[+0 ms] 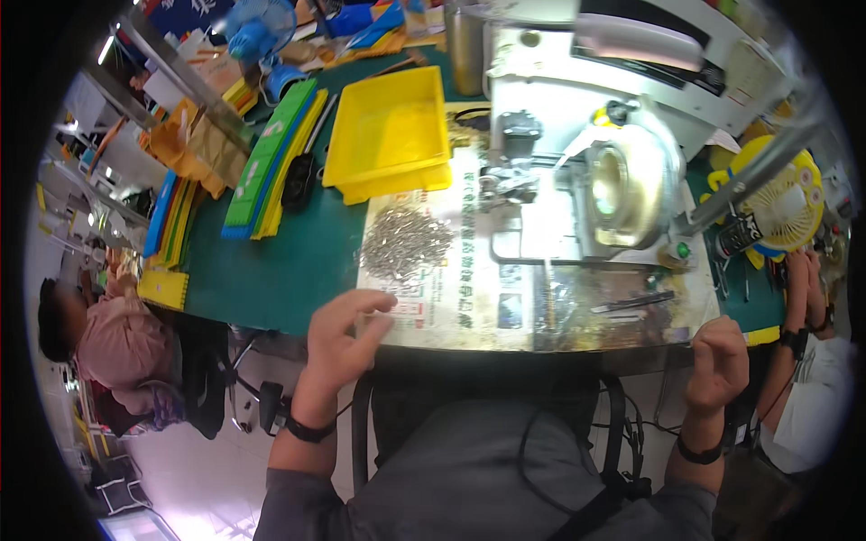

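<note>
At the table's front edge my left hand hovers, thumb and fingers apart, with nothing seen in it. Just beyond its fingertips a pile of small metal pieces lies on printed paper; the pieces are too small to name. My right hand is at the front edge on the right, its fingers curled in, and no object shows in them. Tweezers-like thin tools lie to the left of it. Beyond them is a white bench machine with a rounded, brightly lit housing.
A yellow plastic bin stands behind the pile. Green, blue and yellow stacked trays are to its left. On the right are a yellow fan and a metal post. People sit at both sides; a co-worker's arms show at right.
</note>
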Demonstrator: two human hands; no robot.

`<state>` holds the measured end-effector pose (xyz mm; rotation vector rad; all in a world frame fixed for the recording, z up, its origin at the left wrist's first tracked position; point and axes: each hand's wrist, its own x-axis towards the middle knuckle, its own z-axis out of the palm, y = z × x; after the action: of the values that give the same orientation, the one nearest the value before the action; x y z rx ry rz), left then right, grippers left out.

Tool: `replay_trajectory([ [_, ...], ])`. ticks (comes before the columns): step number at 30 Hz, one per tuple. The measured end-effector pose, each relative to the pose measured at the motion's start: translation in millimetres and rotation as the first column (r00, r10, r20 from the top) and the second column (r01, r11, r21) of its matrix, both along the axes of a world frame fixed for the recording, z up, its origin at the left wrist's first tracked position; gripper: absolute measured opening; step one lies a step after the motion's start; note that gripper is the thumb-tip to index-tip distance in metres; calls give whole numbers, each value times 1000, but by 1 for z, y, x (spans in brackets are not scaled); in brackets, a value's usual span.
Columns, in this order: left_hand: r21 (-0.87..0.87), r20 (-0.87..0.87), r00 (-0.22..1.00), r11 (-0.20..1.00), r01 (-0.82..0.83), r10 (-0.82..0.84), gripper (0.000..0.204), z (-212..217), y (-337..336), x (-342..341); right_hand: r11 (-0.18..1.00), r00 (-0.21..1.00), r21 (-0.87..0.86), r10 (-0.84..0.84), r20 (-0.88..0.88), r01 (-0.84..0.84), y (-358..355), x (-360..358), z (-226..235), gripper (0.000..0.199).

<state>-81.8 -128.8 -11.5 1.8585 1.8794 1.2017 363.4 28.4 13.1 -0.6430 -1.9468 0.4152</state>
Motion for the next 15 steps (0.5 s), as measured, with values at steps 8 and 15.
replay_trajectory([
  [8, 49, 335, 941, 997, -63, 43, 12, -35, 3, -34, 951, 923, -84, 310, 226, -299, -9, -120, 30, 23],
  [15, 83, 311, 947, 995, 59, -82, 11, -32, -1, -43, 900, 804, -139, 433, 408, -414, -22, -204, 3, 28],
])
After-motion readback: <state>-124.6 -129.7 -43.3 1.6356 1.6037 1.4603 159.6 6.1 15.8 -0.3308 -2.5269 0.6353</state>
